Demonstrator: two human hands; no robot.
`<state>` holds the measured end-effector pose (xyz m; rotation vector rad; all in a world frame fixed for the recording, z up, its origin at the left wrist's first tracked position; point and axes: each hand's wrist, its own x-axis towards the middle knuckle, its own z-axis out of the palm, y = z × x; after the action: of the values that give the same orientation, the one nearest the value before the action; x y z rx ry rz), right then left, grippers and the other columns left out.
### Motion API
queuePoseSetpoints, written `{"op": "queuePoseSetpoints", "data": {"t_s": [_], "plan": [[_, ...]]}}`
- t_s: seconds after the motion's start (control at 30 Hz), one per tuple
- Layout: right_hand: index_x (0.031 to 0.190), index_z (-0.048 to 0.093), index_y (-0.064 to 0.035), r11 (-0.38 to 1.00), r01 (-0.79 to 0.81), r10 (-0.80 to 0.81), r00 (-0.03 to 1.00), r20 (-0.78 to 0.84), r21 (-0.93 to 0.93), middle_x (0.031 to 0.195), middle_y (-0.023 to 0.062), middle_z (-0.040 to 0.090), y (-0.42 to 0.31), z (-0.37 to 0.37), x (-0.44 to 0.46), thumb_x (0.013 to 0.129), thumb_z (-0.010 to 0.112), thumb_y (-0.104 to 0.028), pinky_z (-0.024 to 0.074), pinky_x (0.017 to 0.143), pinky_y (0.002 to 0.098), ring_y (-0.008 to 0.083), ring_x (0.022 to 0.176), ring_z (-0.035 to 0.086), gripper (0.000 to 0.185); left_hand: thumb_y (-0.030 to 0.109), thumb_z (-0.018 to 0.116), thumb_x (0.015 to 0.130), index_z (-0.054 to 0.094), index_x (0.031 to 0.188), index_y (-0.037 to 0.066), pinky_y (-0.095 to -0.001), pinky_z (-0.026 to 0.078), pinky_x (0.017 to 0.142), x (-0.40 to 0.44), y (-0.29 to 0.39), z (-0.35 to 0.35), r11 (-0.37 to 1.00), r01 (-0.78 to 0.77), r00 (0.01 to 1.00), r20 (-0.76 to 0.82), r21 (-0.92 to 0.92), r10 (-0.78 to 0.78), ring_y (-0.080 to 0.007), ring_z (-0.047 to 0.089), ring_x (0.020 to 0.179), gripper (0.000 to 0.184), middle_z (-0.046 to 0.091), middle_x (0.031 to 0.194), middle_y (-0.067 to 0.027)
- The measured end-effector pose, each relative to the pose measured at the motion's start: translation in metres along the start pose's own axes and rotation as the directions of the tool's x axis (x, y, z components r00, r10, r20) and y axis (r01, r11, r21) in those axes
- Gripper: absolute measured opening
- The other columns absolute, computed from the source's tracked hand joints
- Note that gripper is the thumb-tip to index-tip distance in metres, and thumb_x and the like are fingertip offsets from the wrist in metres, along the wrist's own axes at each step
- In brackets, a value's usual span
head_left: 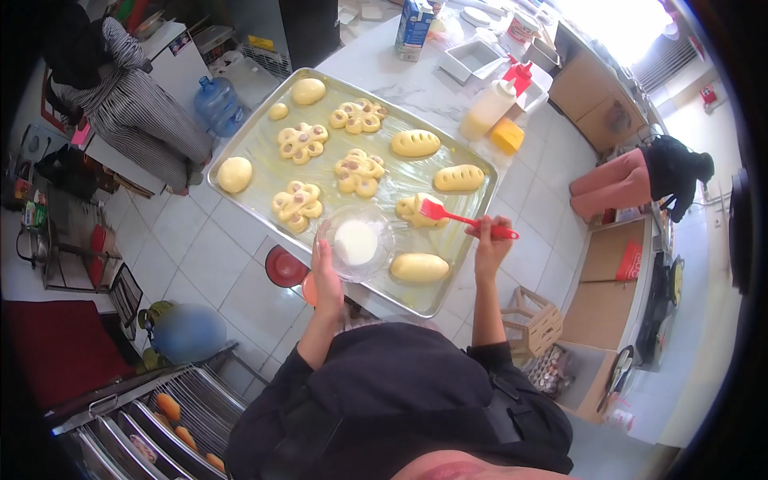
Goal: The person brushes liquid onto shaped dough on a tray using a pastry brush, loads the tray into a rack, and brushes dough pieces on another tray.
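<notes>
My right hand grips the handle of a red pastry brush. The brush head rests on a small shaped piece of dough at the tray's right side. My left hand is closed around the side of a clear bowl with white liquid in it, held over the tray's near edge. On the large metal baking tray lie several flower-shaped doughs, slashed oval loaves, a smooth oval loaf and round balls.
On the marble counter behind the tray stand a blue carton, a metal pan, squeeze bottles and a yellow sponge-like block. A rack with baked rolls is at lower left. Two other people are nearby, one on each side.
</notes>
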<state>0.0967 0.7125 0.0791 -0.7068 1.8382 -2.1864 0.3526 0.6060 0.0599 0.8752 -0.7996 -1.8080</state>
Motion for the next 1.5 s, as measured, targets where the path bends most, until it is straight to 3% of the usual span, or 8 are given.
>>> {"op": "queuePoseSetpoints", "data": {"t_s": [0.1,0.2,0.33,0.6,0.7,1.13,1.33,1.5], "plan": [[0.085,0.042,-0.0035,0.998,0.024,-0.029,0.997,-0.072,-0.066,0.077,0.0085,0.056,-0.012,-0.012,0.0,0.087,0.055,-0.005,0.0534,0.057,0.0277,0.0157,0.06,0.061,0.013,0.033,0.032,0.096,0.034,0.132,0.0,-0.0317,0.025,0.104,0.001,0.003,-0.007,0.998,-0.037,0.999,0.006,-0.044,0.038,-0.0212,0.033,0.124,0.049,0.035,0.134,-0.0114],[0.085,0.04,-0.0042,0.995,0.087,-0.083,0.991,-0.101,0.038,0.076,0.0078,0.055,-0.014,-0.005,-0.004,0.087,0.055,-0.005,0.055,0.056,0.0297,0.0165,0.058,0.06,0.015,0.035,0.034,0.095,0.029,0.135,0.007,-0.0403,0.037,0.097,-0.004,0.011,0.001,0.983,0.028,0.999,0.026,-0.181,-0.023,-0.0256,0.041,0.119,0.049,0.037,0.132,-0.0115],[0.084,0.04,-0.0038,0.997,0.03,-0.024,0.996,0.088,-0.067,0.075,0.0066,0.053,-0.002,-0.007,-0.014,0.087,0.055,-0.004,0.0548,0.056,0.0293,0.0167,0.059,0.061,0.015,0.033,0.03,0.096,0.032,0.133,0.0,-0.0318,0.025,0.103,0.004,0.01,-0.003,1.0,-0.012,1.0,0.006,-0.015,0.012,-0.0218,0.032,0.125,0.049,0.033,0.136,-0.0118],[0.09,0.043,-0.0023,0.995,0.01,-0.011,1.0,0.002,0.102,0.078,0.0105,0.058,-0.002,-0.009,-0.022,0.086,0.052,0.001,0.0543,0.061,0.0311,0.0189,0.064,0.061,0.01,0.033,0.03,0.096,0.031,0.134,0.001,-0.0321,0.026,0.103,0.008,0.009,-0.003,1.0,-0.001,1.0,0.003,-0.015,0.001,-0.0224,0.033,0.124,0.05,0.032,0.136,-0.013],[0.089,0.043,-0.0026,1.0,-0.017,0.018,1.0,-0.022,0.012,0.078,0.0109,0.058,0.006,-0.015,-0.021,0.086,0.053,0.0,0.0542,0.061,0.0313,0.019,0.063,0.061,0.01,0.034,0.031,0.096,0.031,0.134,0.001,-0.0323,0.027,0.103,0.01,0.011,-0.002,1.0,-0.006,1.0,0.031,0.005,0.006,-0.0224,0.033,0.124,0.05,0.032,0.136,-0.0133],[0.088,0.04,-0.0016,0.982,-0.153,0.183,0.911,-0.37,0.108,0.078,0.0124,0.055,0.022,-0.039,0.004,0.086,0.052,-0.003,0.058,0.055,0.0338,0.0191,0.059,0.061,0.012,0.035,0.035,0.095,0.03,0.134,0.005,-0.0343,0.033,0.099,0.004,0.019,0.015,0.999,0.051,0.999,0.007,0.004,-0.051,-0.0223,0.039,0.12,0.049,0.039,0.131,-0.011],[0.086,0.04,-0.0025,0.991,-0.102,0.073,0.956,-0.286,-0.088,0.076,0.0113,0.055,0.003,-0.048,-0.003,0.087,0.052,-0.004,0.0573,0.054,0.0312,0.0169,0.056,0.059,0.012,0.03,0.03,0.097,0.035,0.131,-0.001,-0.0306,0.023,0.103,0.009,0.0,0.005,0.999,0.025,0.997,0.069,0.043,-0.028,-0.0207,0.031,0.125,0.046,0.034,0.135,-0.0111],[0.086,0.04,-0.0048,0.997,-0.031,0.042,0.988,-0.151,0.075,0.076,0.01,0.056,-0.064,-0.009,-0.022,0.089,0.052,-0.008,0.0535,0.051,0.0275,0.0162,0.055,0.059,0.012,0.031,0.03,0.097,0.036,0.131,0.0,-0.0307,0.024,0.103,0.007,0.0,0.019,0.994,0.042,0.995,0.086,0.096,-0.05,-0.0205,0.033,0.123,0.046,0.035,0.134,-0.0111]]}}
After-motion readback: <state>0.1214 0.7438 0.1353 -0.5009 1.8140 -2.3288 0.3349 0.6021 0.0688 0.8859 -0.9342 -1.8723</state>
